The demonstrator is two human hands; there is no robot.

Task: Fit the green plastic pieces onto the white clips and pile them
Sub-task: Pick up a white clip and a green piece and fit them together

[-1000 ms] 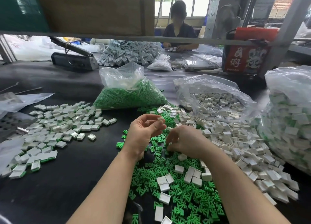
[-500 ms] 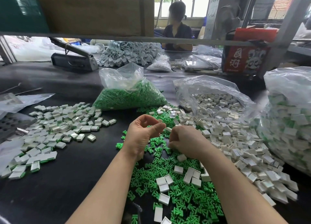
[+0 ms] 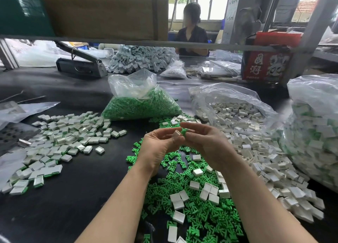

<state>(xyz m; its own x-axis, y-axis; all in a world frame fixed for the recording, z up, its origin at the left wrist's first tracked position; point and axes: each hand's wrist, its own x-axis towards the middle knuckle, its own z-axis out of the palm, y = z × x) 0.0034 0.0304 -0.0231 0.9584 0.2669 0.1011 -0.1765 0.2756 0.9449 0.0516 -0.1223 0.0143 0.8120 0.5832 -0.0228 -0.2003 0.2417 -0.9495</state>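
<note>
STEP: mating | LEFT: left hand (image 3: 157, 146) pinches white clip (image 3: 176, 133) above table centre | RIGHT: right hand (image 3: 206, 144) pinches green plastic piece (image 3: 183, 132), touching clip's right side | AXIS: cannot tell | NEXT: probably push piece leftward into clip.

A matt black tabletop (image 3: 69, 197) filled the lower frame. Small bright green plastic pieces (image 3: 201, 215), smooth and slightly shiny, lay scattered at lower centre among smooth white plastic clips (image 3: 270, 169) with a faint sheen. At upper centre, a thin, crinkled, glossy clear plastic bag (image 3: 135, 89) held more green pieces. A dull grey metal bar (image 3: 128, 42) crossed the upper frame, with rough brown cardboard (image 3: 102, 12) above it. At upper right stood a red printed cardboard box (image 3: 265, 63).
</note>
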